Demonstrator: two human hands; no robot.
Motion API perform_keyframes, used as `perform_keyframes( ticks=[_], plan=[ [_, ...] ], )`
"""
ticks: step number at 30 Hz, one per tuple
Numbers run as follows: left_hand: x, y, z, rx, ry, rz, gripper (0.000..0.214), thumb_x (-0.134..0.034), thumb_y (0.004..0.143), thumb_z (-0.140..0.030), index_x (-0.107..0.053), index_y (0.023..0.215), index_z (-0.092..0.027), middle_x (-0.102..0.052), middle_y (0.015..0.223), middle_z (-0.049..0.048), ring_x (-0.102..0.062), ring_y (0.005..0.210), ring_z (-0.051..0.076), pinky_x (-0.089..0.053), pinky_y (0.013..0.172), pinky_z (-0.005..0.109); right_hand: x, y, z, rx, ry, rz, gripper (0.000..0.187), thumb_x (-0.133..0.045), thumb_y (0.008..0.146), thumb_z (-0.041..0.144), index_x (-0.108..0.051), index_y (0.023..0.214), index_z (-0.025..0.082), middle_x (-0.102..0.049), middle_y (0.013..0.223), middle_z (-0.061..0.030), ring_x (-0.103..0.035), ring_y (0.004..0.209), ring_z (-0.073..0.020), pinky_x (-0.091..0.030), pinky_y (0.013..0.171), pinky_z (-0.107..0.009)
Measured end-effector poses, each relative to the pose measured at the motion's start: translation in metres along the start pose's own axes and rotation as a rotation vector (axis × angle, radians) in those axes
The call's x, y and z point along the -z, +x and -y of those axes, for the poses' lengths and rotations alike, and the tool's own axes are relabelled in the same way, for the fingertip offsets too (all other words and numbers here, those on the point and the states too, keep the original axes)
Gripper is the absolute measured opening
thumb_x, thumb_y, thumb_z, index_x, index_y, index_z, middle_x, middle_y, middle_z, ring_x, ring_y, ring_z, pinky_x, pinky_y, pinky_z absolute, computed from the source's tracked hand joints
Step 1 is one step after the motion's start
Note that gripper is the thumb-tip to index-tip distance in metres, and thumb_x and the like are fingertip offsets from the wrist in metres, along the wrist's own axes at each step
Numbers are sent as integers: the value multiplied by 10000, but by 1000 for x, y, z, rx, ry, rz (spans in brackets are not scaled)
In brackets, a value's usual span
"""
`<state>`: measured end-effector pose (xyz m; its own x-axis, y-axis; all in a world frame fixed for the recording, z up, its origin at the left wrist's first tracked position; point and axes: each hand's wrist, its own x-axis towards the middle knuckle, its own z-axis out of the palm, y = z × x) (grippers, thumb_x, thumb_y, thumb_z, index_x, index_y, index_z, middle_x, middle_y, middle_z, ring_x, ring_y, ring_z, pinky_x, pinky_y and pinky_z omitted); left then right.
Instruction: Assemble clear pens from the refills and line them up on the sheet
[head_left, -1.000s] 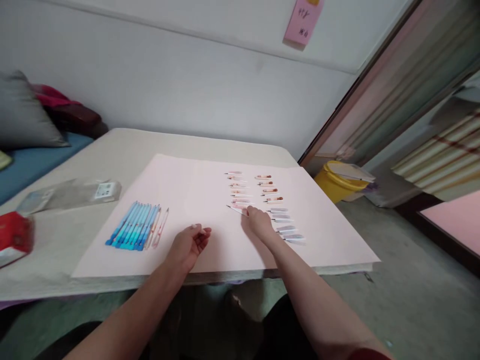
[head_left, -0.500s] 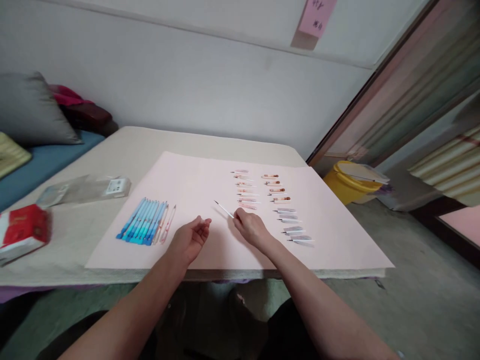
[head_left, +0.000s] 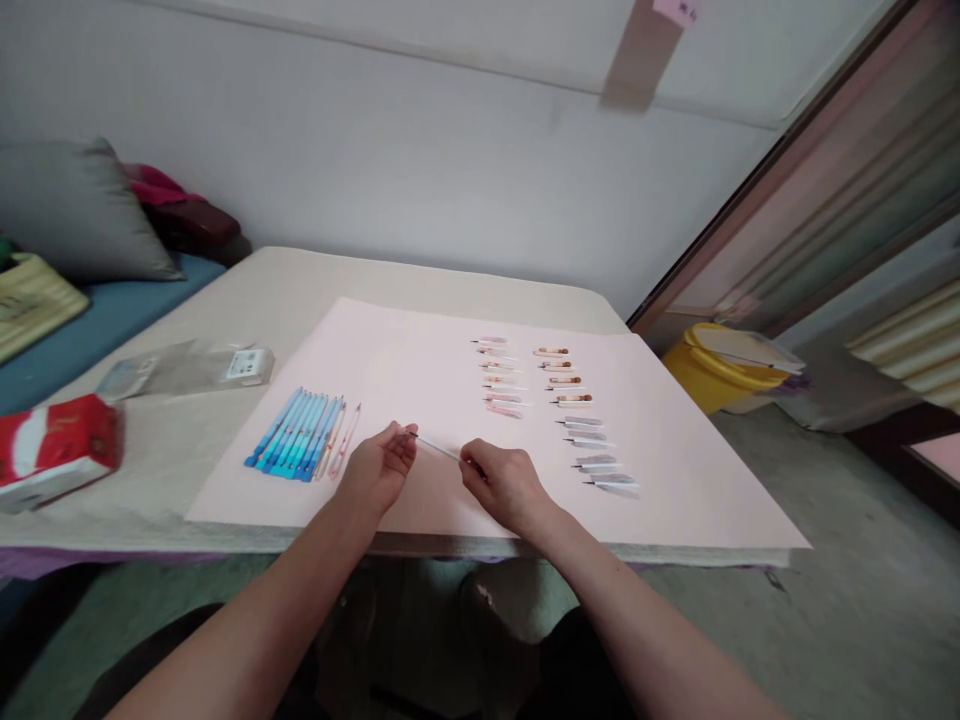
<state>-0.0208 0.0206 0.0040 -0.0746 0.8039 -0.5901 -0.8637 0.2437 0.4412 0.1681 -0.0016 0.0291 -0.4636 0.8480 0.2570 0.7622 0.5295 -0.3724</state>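
Compared with the frame half a second earlier, the refill (head_left: 439,447) is found shifted toward the left hand (head_left: 379,465), and its dark tip, then held apart, is now brought to that hand's fingertips. By the right hand (head_left: 506,485), the refill's rear end is pinched between thumb and curled fingers; the shaft is held above the paper (head_left: 420,350), slanting across the gap between the hands. On the left hand, thumb and forefinger are drawn together at the tip and the other fingers are loosely curled; whether anything is gripped there cannot be told.

Just beside the left hand, two pale pens (head_left: 345,445) are noted, lying next to a row of blue pens (head_left: 296,440). Beyond the right hand, pinkish barrels (head_left: 499,380) are laid in one column; brown-topped barrels (head_left: 562,380) and grey barrels (head_left: 589,445) are laid in another, with thin refills among them. A clear bag (head_left: 195,370) and a red packet (head_left: 56,445) are observed on the table (head_left: 300,275), left of the paper.
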Motion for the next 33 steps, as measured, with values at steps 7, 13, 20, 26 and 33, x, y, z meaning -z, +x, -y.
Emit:
perform_keyframes(
  ticks=[7,13,20,26,33],
  plan=[
    [-1,-6,2,-144,149,41,35,-583,787,-98,-562,761,-106,-649,778,94,-598,611,90,-502,528,173,0,-2,0,1,-50,8,130,-453,850,213,-579,825,194,-651,705,3,-534,585,-104,-285,557,-210],
    [-1,-9,4,-199,246,108,105,-659,742,-155,-585,810,-125,-665,845,93,-591,635,84,-491,562,184,3,-2,0,-12,-63,73,193,-395,907,255,-570,850,198,-656,767,-16,-560,652,-118,-297,588,-222],
    [-3,-25,22,-146,400,238,163,-660,748,-215,-578,869,-142,-675,909,111,-613,721,117,-482,635,217,-4,-2,3,-42,-48,116,165,-395,927,265,-547,912,203,-656,826,-24,-576,702,-132,-314,608,-221],
    [-1,-29,30,-136,437,245,189,-665,746,-252,-568,874,-153,-675,931,105,-622,741,122,-481,663,231,-11,-3,5,-83,22,118,134,-410,924,245,-530,882,202,-656,821,-24,-586,691,-139,-335,604,-220],
    [-6,-32,27,-46,373,254,123,-633,778,-240,-548,818,-161,-665,757,63,-635,659,128,-510,622,240,-12,0,8,-152,232,120,96,-421,918,254,-502,951,214,-676,851,-23,-617,695,-144,-380,602,-212]
  ],
)
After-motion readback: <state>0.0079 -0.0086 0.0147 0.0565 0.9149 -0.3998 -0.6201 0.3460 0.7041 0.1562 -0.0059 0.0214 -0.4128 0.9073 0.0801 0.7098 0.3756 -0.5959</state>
